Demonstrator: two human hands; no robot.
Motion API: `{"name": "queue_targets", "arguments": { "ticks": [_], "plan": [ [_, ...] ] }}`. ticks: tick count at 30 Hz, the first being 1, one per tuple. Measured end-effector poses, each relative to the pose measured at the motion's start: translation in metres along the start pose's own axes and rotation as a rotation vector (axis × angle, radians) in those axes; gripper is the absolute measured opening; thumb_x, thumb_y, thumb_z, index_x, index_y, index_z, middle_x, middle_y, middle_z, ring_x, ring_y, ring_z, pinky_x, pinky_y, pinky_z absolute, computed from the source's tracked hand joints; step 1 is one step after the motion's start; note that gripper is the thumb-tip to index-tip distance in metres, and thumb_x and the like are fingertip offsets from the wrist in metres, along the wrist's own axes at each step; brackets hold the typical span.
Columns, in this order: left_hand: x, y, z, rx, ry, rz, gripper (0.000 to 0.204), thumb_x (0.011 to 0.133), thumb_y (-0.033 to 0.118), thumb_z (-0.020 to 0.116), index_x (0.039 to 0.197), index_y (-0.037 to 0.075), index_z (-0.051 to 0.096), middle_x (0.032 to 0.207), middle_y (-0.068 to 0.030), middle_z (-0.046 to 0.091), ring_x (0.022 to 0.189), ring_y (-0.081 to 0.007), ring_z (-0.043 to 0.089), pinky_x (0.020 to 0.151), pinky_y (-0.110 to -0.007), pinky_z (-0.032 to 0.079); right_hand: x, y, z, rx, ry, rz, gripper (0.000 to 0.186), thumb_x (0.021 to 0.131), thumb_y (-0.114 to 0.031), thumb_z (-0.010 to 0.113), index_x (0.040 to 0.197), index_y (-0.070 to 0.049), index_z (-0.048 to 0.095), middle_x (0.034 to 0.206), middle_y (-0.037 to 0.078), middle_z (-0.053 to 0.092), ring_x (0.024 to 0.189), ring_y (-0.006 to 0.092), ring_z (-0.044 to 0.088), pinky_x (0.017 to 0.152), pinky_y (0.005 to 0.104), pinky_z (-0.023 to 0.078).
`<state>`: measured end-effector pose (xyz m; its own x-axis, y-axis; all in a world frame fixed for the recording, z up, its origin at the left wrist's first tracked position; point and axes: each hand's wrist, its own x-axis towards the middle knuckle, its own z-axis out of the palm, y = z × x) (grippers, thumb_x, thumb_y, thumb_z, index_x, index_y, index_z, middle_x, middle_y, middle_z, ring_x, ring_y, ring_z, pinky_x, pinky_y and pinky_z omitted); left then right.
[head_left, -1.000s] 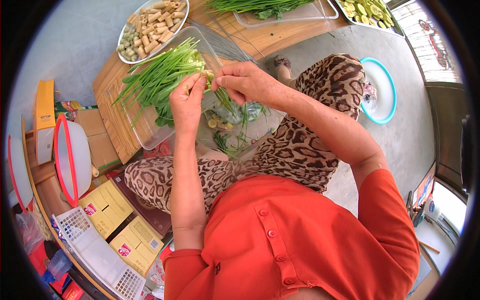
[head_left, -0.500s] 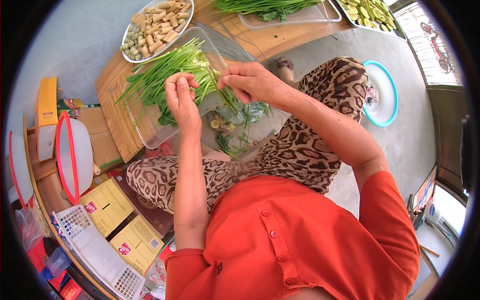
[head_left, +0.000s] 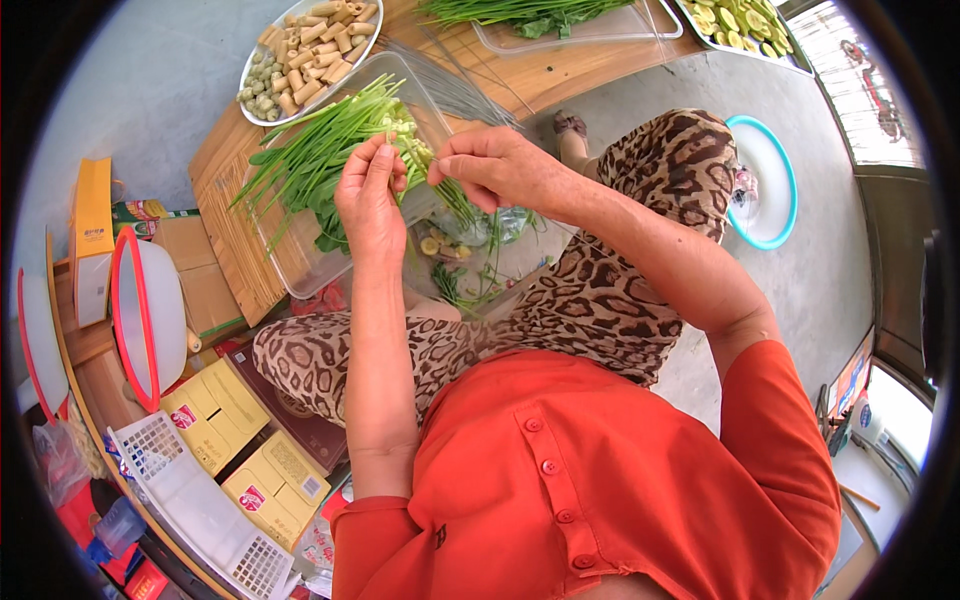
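My right hand [head_left: 500,168] grips thin green stems [head_left: 459,206]; my left hand [head_left: 370,200] pinches its fingertips together, on what I can't tell. I judge the work well short of done: a thick pile of leafy greens [head_left: 310,160] lies in the clear tray [head_left: 303,284] on the counter [head_left: 222,178], loose scraps [head_left: 448,285] below. Beyond, yellow cartons [head_left: 275,480] bear red labels [head_left: 183,416] and small print.

We note the left hand [head_left: 374,195] with thumb and index tip together; we cannot confirm a stem between them. To its right, our right hand [head_left: 490,168] pinches green stems [head_left: 453,200]. Left of both grips, we locate leafy greens [head_left: 320,150] in a clear tray [head_left: 427,112].
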<state>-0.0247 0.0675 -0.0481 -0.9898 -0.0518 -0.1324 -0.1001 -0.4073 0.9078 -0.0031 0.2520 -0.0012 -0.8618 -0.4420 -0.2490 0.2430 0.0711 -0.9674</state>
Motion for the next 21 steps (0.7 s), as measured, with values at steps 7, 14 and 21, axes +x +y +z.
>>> {"name": "queue_targets", "arguments": {
  "ticks": [7, 14, 21],
  "plan": [
    [-0.0008, 0.0010, -0.0003, -0.027, -0.019, -0.014, 0.018, 0.090, 0.009, 0.063, 0.105, -0.001, 0.062, 0.085, -0.0018, 0.062, 0.071, -0.0067, 0.053, 0.060, -0.021, 0.041, 0.0021, 0.0028, -0.0024, 0.007, -0.004, -0.014, 0.021, 0.095, -0.018, 0.050, 0.090, -0.004, 0.064, 0.050, -0.002, 0.050, 0.044, 0.0050, 0.043, 0.043, 0.0237, 0.033],
    [-0.0011, 0.0008, -0.0023, -0.041, -0.010, -0.025, 0.021, 0.090, 0.011, 0.064, 0.107, -0.002, 0.062, 0.086, -0.0030, 0.063, 0.072, -0.0079, 0.054, 0.061, -0.022, 0.041, 0.0020, 0.0026, -0.0001, -0.015, 0.002, -0.007, 0.025, 0.099, -0.022, 0.047, 0.095, -0.004, 0.064, 0.049, -0.005, 0.044, 0.044, 0.0035, 0.035, 0.043, 0.0221, 0.027],
    [-0.0003, 0.0026, -0.0058, -0.059, -0.037, -0.056, 0.022, 0.089, 0.011, 0.065, 0.106, -0.002, 0.062, 0.086, -0.0034, 0.063, 0.072, -0.0091, 0.055, 0.062, -0.023, 0.042, 0.0014, 0.0018, -0.0026, -0.009, -0.011, -0.004, 0.020, 0.096, -0.018, 0.050, 0.090, -0.004, 0.064, 0.051, -0.002, 0.050, 0.044, 0.0049, 0.043, 0.044, 0.0237, 0.033]
  ]
}}
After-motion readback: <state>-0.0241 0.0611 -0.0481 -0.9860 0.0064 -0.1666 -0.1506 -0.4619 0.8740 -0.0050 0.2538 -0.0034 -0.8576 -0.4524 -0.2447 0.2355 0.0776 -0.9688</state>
